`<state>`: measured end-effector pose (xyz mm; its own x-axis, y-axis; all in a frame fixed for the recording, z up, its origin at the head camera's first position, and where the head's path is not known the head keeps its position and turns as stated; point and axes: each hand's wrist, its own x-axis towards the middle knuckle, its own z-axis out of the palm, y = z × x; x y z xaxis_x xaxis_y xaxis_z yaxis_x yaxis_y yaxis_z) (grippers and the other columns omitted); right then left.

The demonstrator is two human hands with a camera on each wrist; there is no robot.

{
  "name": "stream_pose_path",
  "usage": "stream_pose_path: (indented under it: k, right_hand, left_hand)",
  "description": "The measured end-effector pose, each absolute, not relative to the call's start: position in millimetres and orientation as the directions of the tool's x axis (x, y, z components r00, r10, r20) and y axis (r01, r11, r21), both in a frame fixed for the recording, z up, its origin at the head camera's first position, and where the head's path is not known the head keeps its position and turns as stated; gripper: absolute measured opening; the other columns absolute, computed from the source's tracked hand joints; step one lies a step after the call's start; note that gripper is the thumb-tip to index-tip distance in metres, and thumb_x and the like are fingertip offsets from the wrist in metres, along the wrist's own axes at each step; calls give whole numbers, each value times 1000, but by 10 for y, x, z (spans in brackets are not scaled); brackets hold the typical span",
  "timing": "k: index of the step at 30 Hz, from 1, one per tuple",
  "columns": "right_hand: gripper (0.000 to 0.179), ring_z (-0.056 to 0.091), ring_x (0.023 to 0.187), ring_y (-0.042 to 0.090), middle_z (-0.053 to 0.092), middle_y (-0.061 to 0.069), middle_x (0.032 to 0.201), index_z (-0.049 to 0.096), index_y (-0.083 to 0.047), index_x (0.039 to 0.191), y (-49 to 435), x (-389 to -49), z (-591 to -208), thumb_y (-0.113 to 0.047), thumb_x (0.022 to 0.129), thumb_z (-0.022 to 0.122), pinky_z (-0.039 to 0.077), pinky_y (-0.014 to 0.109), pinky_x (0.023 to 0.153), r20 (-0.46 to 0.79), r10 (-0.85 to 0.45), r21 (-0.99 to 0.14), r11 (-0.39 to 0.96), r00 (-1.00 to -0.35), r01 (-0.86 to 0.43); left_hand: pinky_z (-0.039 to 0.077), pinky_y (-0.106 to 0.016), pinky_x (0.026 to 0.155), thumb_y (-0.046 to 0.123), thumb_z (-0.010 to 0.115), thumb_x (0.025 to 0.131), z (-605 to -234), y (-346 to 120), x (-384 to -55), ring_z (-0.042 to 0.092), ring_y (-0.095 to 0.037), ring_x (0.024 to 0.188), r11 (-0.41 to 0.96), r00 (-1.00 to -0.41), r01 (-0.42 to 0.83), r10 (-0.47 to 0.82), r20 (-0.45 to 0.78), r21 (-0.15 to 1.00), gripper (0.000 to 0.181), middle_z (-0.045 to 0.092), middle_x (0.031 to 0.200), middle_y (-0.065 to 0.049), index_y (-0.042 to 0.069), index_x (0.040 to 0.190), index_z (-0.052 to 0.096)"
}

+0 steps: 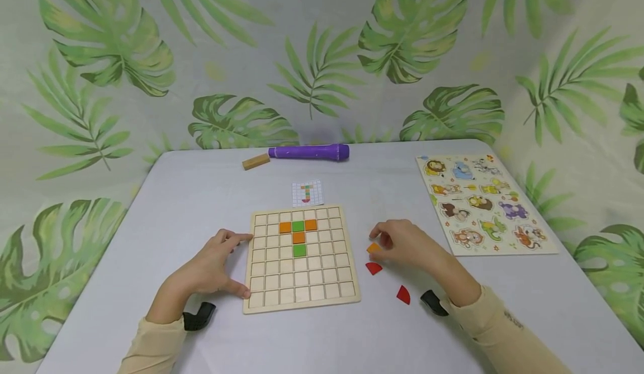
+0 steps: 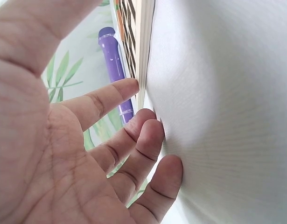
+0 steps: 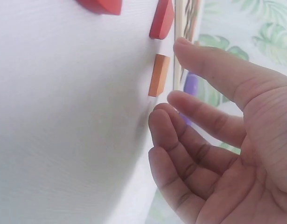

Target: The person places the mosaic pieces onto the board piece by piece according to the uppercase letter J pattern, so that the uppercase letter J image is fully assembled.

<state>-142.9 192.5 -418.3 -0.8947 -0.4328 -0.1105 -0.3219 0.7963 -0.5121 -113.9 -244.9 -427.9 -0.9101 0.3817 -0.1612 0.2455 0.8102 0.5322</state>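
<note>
My left hand [image 1: 211, 265] lies at the left side of a wooden grid board [image 1: 324, 303], its index fingertip and thumb spread along that edge. In the left wrist view the other fingers rest bent on the table beside the board. Five square tiles sit in the grid: orange and green ones, with a green tile [image 1: 299, 250] lowest. Right of the board, my right hand [image 1: 410, 245] hovers over an orange piece [image 3: 159, 75] on the table, thumb and fingers apart around it. Two red quarter-round pieces, one near red piece [image 1: 374, 268] and another red piece [image 1: 403, 294], lie closer to me.
A small pattern card [image 1: 307, 193] with a coloured figure lies just behind the board. Farther back are a purple microphone [image 1: 309, 152] and a wooden block [image 1: 256, 161]. An animal puzzle board [image 1: 483, 206] occupies the table's right side. A leaf-patterned cloth [image 1: 322, 55] hangs behind.
</note>
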Motion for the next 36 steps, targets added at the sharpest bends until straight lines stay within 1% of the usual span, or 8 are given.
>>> stream_pose_path:
  k: [5,10,16,22,29,36]
  right_hand:
    - [32,60,82,11,69,-2,89,76,-9,110,1949,-1386,-4210,-26,87,91,53,27,76,-119,-419,-528,794,-900,-301]
    - [28,62,83,10,69,-2,89,76,-10,108,1952,-1370,-4233,-23,87,90,55,28,77,-109,-423,-542,784,-899,-303]
    - [27,61,81,8,68,-4,87,76,-10,107,1945,-1367,-4242,-22,87,90,55,26,75,-104,-423,-537,785,-900,-307]
    - [25,61,79,8,68,-4,85,77,-10,105,1943,-1368,-4267,-20,87,90,54,25,74,-87,-419,-531,787,-904,-314]
    - [22,61,79,9,68,-4,84,77,-9,104,1933,-1383,-4281,-16,87,89,54,26,73,-74,-425,-539,779,-902,-322]
    - [20,61,80,10,69,-3,86,77,-7,103,1905,-1397,-4277,-12,87,88,54,25,74,-83,-407,-546,782,-910,-301]
  left_hand:
    - [52,-57,103,47,107,56,-4287,-2448,-1142,53,-32,123,811,-910,243,380,-164,532,123,50,145,-17,15,159,48]
    - [51,-56,103,48,107,57,-4298,-2460,-1154,53,-31,123,815,-912,244,378,-162,525,123,50,144,-16,15,160,48]
    - [51,-55,102,49,107,57,-4306,-2472,-1167,53,-30,122,818,-913,246,375,-159,521,124,50,143,-16,14,160,48]
    - [51,-57,104,48,107,56,-4313,-2472,-1169,54,-32,124,819,-915,237,369,-162,522,124,50,144,-16,14,160,48]
    - [51,-56,104,48,107,56,-4308,-2472,-1167,53,-30,123,817,-916,234,367,-162,528,123,50,144,-15,15,159,48]
    - [51,-56,102,47,107,57,-4293,-2464,-1151,53,-32,122,811,-913,249,379,-151,529,123,50,143,-17,14,159,49]
